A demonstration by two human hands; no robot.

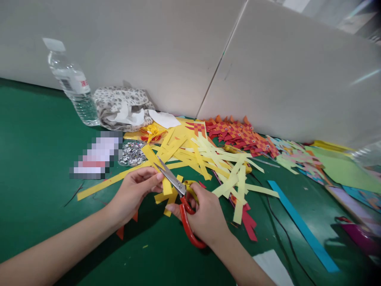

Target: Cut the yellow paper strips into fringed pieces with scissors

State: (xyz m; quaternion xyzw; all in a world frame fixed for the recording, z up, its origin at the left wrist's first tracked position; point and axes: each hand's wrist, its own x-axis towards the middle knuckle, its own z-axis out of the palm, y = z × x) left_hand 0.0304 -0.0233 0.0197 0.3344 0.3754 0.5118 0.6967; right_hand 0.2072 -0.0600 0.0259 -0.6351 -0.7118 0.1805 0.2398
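My left hand (139,186) pinches a yellow paper strip (167,186) between thumb and fingers. In my right hand (205,210) is a pair of scissors (174,178) with red handles; a yellow piece shows beside the fingers at the handle. The blades are parted a little and lie across the strip close to my left fingertips. Whether they have cut into the paper is hard to make out. Just below the blades, short yellow paper pieces (169,198) lie on the green table. Beyond my hands spreads a loose pile of yellow and pale green paper strips (226,171).
A water bottle (73,85) leans beside a patterned tissue bag (125,107) by the grey partition (133,43). Red-orange woven paper shapes (238,133) are heaped behind the strips. A bag of googly eyes (132,154), a blue strip (303,226) and a black cable (282,230) lie around.
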